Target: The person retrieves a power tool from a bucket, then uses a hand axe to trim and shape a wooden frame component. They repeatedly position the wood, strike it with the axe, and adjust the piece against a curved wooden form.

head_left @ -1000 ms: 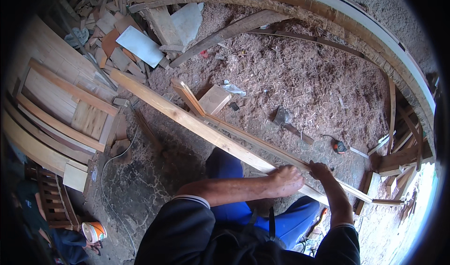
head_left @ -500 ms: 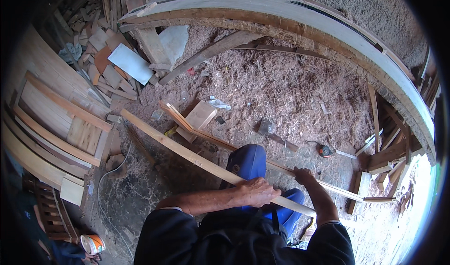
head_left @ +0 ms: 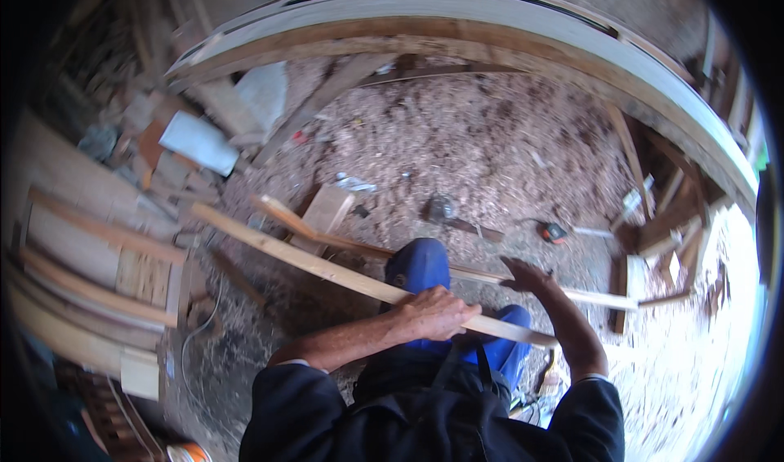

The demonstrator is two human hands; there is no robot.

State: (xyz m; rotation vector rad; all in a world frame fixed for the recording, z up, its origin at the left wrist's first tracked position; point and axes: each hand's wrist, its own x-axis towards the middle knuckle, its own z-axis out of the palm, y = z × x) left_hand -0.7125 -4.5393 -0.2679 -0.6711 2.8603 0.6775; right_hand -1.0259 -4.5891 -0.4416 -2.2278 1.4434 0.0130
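currently my left hand (head_left: 437,313) is wrapped over a long pale wooden strip (head_left: 327,270), fingers curled shut around it near the strip's right-hand third, knuckles up. strip's long axis runs diagonal: far end up and to my left near the stacked boards (head_left: 90,249), near end down to my right, ending just past my blue-trousered knee (head_left: 420,266). it crosses in front of that knee, held off the ground as far as i can judge. my right hand (head_left: 527,276) sits apart from this strip, a little above and to the right of the grip; fingers spread loosely, palm down, over or on a second thinner strip (head_left: 588,297) that runs on rightward. contact there cannot be told for certain. so the left hand is the one on the held strip, and most of its length lies out to my left and away from me; only a short tail projects toward the right hand. ground is sawdust and shavings (head_left: 490,151). a short wood block (head_left: 327,209) lies just beyond the strip, a small orange tool (head_left: 554,232) farther right, a big curved timber frame (head_left: 506,29) arcs across the top.
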